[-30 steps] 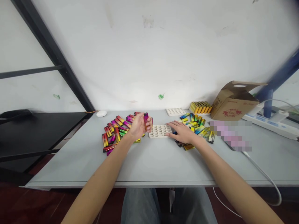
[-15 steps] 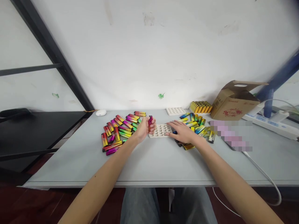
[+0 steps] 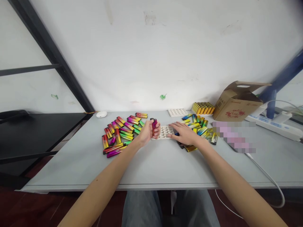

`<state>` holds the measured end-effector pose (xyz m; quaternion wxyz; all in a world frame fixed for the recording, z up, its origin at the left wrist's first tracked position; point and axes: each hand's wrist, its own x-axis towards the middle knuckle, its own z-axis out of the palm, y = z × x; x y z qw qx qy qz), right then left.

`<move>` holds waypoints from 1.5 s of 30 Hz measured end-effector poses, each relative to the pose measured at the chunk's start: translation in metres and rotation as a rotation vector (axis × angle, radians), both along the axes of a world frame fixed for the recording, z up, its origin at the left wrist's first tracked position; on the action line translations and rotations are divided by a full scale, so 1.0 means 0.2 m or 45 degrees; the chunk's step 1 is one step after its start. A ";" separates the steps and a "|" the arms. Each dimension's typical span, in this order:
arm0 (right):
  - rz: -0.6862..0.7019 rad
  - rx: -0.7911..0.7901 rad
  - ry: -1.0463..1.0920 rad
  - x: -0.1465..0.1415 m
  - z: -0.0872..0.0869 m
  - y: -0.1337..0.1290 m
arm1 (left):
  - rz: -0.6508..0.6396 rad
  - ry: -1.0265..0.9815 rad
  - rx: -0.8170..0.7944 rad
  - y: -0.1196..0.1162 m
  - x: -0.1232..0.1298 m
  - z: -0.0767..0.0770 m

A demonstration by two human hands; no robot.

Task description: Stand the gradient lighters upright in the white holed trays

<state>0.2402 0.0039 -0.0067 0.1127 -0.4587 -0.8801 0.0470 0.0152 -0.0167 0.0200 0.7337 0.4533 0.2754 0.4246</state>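
A scuffed white wall (image 3: 151, 56) is rising behind the grey tabletop (image 3: 71, 170), a black metal frame (image 3: 50, 60) and dark shelf (image 3: 40, 135) are standing left, a blue post (image 3: 284, 69) is slanting right, dark red floor (image 3: 28, 208) showing below.

On the surface (image 3: 71, 170) in front of you, a tray (image 3: 165, 132) sits in the middle, with a pile of lighters (image 3: 117, 132) to its left and another pile (image 3: 199, 130) to its right. Behind them stand a second tray (image 3: 178, 112), a block of lighters (image 3: 203, 108) and a cardboard box (image 3: 238, 104), with a power strip (image 3: 272, 126) farther right.
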 end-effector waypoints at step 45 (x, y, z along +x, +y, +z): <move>0.009 0.014 0.039 0.01 -0.01 0.01 | 0.707 0.612 0.878 0.06 -0.09 0.02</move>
